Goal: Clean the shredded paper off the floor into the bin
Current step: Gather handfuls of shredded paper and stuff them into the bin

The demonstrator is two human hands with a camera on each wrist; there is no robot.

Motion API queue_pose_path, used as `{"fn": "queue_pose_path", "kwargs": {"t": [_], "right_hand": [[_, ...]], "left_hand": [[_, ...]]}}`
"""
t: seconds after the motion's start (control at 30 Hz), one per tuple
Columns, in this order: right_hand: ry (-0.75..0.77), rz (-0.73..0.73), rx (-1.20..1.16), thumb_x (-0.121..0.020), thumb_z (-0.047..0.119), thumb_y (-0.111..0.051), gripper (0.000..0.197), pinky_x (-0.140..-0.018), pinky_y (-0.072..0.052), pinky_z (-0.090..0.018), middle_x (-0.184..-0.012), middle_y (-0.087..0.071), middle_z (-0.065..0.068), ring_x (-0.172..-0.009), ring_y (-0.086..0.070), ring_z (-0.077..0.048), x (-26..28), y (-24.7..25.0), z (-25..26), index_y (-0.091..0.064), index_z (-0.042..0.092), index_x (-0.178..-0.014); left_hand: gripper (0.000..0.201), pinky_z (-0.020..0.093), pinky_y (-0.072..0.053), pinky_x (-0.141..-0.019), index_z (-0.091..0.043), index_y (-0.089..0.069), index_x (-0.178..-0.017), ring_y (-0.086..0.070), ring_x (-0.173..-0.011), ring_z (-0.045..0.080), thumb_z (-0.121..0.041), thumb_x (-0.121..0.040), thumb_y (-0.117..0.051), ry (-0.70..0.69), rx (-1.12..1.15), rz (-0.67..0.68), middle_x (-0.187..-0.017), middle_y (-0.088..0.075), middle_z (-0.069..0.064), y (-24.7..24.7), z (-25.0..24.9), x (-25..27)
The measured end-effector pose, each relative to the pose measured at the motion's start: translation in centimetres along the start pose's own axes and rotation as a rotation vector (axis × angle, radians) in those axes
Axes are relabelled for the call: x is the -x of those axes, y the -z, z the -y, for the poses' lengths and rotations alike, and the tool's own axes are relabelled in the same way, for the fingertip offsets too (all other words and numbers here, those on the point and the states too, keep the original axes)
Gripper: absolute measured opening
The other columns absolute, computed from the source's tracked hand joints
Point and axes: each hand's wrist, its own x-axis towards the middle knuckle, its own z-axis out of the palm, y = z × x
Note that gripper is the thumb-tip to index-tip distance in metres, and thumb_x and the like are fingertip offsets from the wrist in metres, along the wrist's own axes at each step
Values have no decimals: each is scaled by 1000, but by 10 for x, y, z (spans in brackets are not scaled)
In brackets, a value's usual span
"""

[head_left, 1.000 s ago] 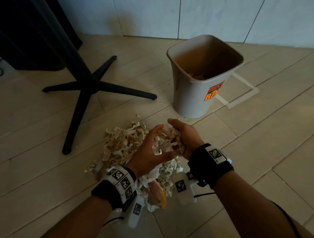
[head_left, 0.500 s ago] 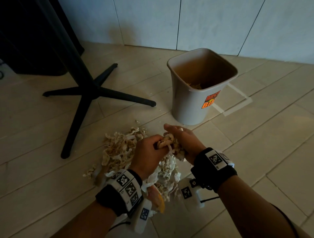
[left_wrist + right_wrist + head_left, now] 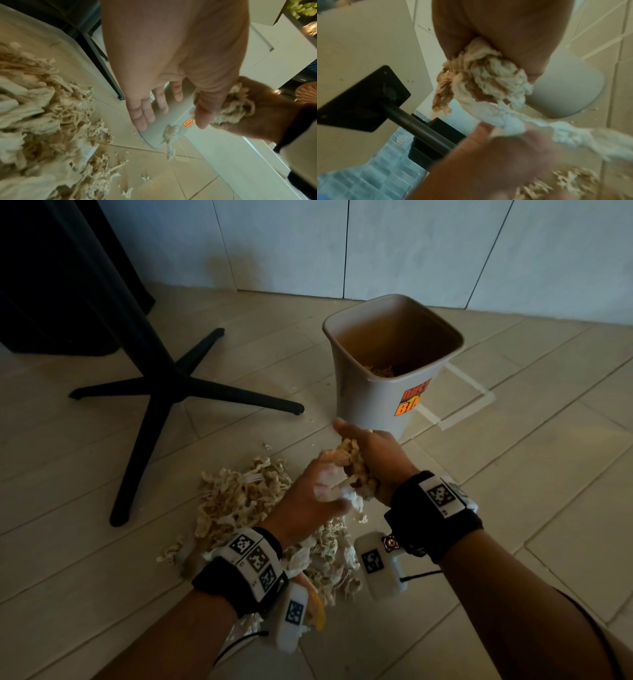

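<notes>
Two hands: both raised above the floor (image 3: 513, 474), just in front of the bin (image 3: 373, 402).
Right hand (image 3: 376, 460): fingers curled round a clump of shredded paper (image 3: 484, 75), held off the floor close to the bin's near wall.
Left hand (image 3: 308, 501): fingers straight and relaxed in its wrist view, thumb against the clump; strands trail from it, so a grip cannot be ruled out.
One bin: upright, mouth open, some shreds at the bottom, an orange sticker (image 3: 411, 402) on its near wall.
One pile (image 3: 246, 501): loose shredded paper on the floor, in front of the bin and to its left, under both wrists.
One table base (image 3: 164, 385): black, with four legs, left of the bin; one leg tip ends near the bin's left side.
Open room: bare tiles right of the bin and between bin and wall (image 3: 376, 244).
Edges: pale tape lines (image 3: 455, 412) on the floor just right of the bin.
</notes>
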Motion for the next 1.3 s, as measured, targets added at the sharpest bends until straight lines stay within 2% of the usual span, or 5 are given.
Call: {"fn": "queue_pose_path", "kwargs": {"t": [0.27, 0.47, 0.67, 1.03, 1.3], "right_hand": [[-49, 97, -46, -88, 40, -69, 29, -42, -43, -21, -70, -68, -5, -47, -54, -11, 0, 7, 18, -64, 12, -89], [80, -4, -47, -87, 38, -70, 31, -56, -53, -27, -89, -76, -7, -58, -66, -12, -5, 14, 7, -67, 12, -103], [113, 166, -112, -83, 28, -76, 40, -94, -54, -51, -107, -72, -23, -100, -69, -40, -1, 1, -9, -65, -1, -109], [185, 110, 114, -83, -11, -62, 25, -57, -58, -30, -88, -66, -14, -68, -66, -23, -3, 16, 17, -59, 6, -102], [517, -2, 182, -80, 0, -55, 16, -43, -48, -21, -84, -75, -15, -62, -69, -22, -15, 18, 119, -56, 16, -80]], "left_hand": [[39, 43, -45, -66, 0, -69, -81, -54, -61, 28, -39, -76, -71, -6, 122, -95, -74, -62, 31, -16, -1, -4], [18, 28, -60, -69, -2, -67, -101, -71, -83, 24, -2, -84, -72, -30, 258, -271, -93, -74, 15, 2, -27, 4], [33, 42, -61, -77, -20, -65, -102, -73, -87, 18, -23, -75, -83, -126, 122, -377, -95, -72, 1, 1, -44, -1], [63, 22, -53, -75, -31, -51, -118, -57, -99, 9, -33, -67, -88, -265, -115, -331, -108, -58, -9, 13, -54, -9], [40, 25, -45, -77, -28, -58, -115, -57, -105, 12, -45, -82, -72, 87, -397, -354, -121, -58, -3, 75, 14, -32]]}}
